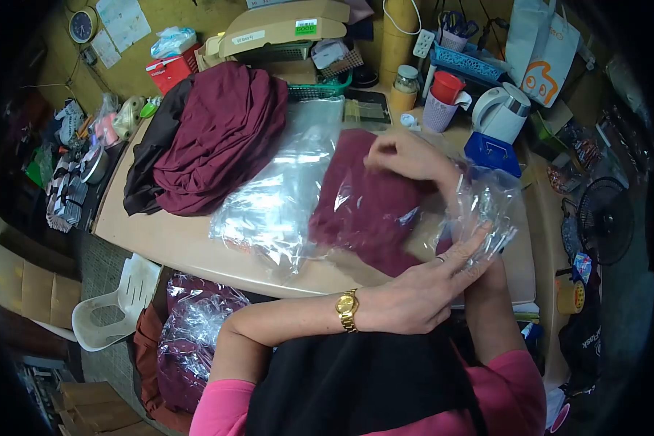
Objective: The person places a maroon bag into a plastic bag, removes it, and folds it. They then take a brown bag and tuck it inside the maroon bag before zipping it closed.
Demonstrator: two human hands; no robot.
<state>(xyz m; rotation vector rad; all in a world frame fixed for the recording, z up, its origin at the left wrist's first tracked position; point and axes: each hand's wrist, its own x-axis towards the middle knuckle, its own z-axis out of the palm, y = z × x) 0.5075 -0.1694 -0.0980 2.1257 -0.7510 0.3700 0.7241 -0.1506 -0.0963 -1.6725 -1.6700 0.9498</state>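
Observation:
A folded maroon cloth (360, 203) lies in a clear plastic bag on the table. My right hand (407, 154) is over the cloth's upper part, its fingers curled; what they hold, if anything, is hidden. Bunched clear plastic (490, 200) surrounds my right forearm. My left hand (421, 291), with a gold watch at the wrist, reaches across and closes on this plastic beside the right forearm. Left of the cloth lies a stack of flat clear bags (280, 182). Further left is a heap of maroon cloth (221, 138) with black cloth beside it.
At the back right stand a kettle (501, 112), a blue box (493, 152), a red cup (447, 87) and a jar (405, 78). A green basket (320, 89) and cardboard box (287, 29) are behind. A white chair (112, 312) and wrapped maroon bundle (196, 334) sit below left.

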